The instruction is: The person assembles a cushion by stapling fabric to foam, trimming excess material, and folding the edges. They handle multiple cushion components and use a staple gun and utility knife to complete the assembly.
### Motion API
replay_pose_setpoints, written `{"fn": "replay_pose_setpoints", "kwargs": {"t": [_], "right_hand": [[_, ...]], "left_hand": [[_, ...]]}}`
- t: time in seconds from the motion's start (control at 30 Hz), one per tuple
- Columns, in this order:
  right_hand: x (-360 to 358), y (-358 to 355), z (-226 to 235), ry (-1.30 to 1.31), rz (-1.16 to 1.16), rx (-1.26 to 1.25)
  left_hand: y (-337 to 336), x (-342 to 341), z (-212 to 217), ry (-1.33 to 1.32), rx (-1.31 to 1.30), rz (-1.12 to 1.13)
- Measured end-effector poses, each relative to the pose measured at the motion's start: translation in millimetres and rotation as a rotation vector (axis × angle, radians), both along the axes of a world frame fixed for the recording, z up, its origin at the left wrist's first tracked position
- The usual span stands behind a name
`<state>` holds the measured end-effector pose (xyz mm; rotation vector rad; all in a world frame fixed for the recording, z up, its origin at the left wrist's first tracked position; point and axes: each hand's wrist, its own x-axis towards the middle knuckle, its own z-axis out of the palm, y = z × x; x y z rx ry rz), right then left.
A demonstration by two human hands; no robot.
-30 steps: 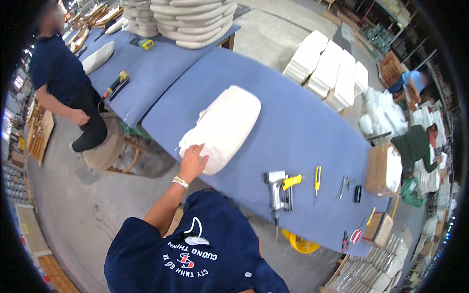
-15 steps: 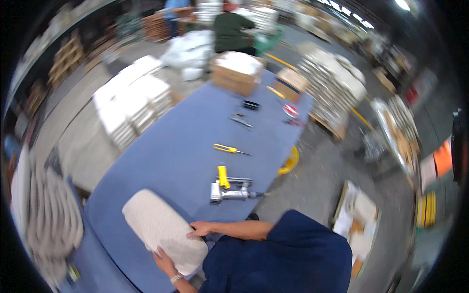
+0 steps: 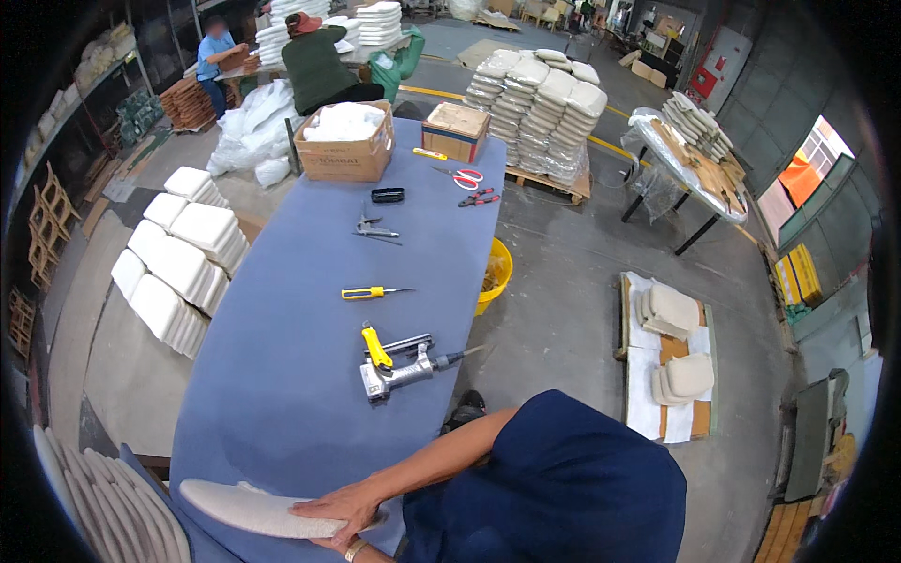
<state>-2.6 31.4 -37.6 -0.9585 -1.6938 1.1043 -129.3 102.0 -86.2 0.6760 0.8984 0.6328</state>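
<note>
A padded off-white cushion panel (image 3: 249, 509), seen nearly edge-on as a curved shape, is held at the near end of the blue-covered table (image 3: 282, 413). My right hand (image 3: 345, 507) grips its right end, fingers stretched along the upper side. Below that, my left hand (image 3: 330, 541) holds the same end from underneath; most of its fingers are hidden, and a band circles the wrist. Farther up the table lie a silver pneumatic staple gun (image 3: 404, 373) with a yellow-handled tool (image 3: 376, 347) across it, and a yellow screwdriver (image 3: 366, 293).
Beyond lie a grey trigger tool (image 3: 374, 228), a black case (image 3: 388, 195), red-handled scissors (image 3: 466, 178), red pliers (image 3: 479, 198) and two cartons (image 3: 343, 159). Padded panels (image 3: 117, 497) stand at near left. A yellow bucket (image 3: 497, 275) sits by the right edge. Two people work farther back.
The cushion has turned from its broad face to nearly edge-on. My right hand has moved down onto its end, and my left hand has slipped mostly beneath. The view has swung right.
</note>
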Motion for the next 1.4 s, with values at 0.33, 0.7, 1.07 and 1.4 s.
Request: {"fn": "replay_pose_setpoints", "kwargs": {"t": [0.33,0.7,1.07,1.4], "right_hand": [[101,-105,22,0.077,-0.597,-0.218],[233,-310,1,1.074,-1.303,-0.169],[336,-384,40,0.429,-1.164,0.016],[228,-258,3,0.300,-0.279,-0.692]], "left_hand": [[-51,68,34,-0.086,0.039,-0.090],[-88,113,180,-0.929,0.261,-0.232],[-169,130,121,0.199,0.326,0.376],[45,67,230,1.053,1.580,0.436]]}}
